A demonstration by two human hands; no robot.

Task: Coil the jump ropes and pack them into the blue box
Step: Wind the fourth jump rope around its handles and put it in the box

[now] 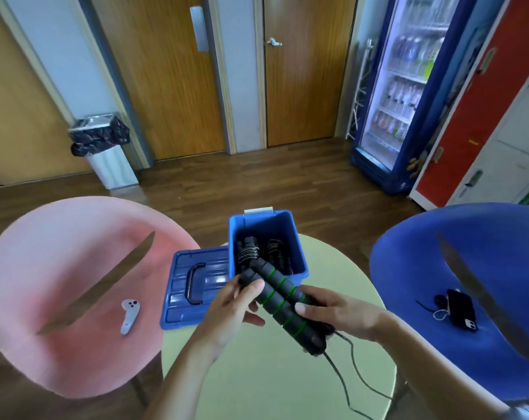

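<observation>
To the left of the left hand, a pink rounded chair is seen, with a white handheld controller lying on its seat. To the right of the right hand, a blue rounded chair carries a black phone with a thin white cord beside it. Well beyond both hands, a white bin lined with a black bag and a lit glass-fronted drinks fridge stand against the wall.

Just beyond the fingertips, an open blue plastic box is set on a round pale green table. Already-coiled black jump ropes are held inside it. Its flat blue lid with a black handle lies beside it, just past the left hand.

Two black foam handles ringed in green are gripped side by side above the table. Their upper ends are clasped in the curled left hand, and the lower part is wrapped by the right hand, with the thumb pressed on top. A thin black cord hangs uncoiled from the lower ends and trails over the table towards the wearer. Its far end is cut off by the bottom edge. The number of ropes in the box cannot be made out.
</observation>
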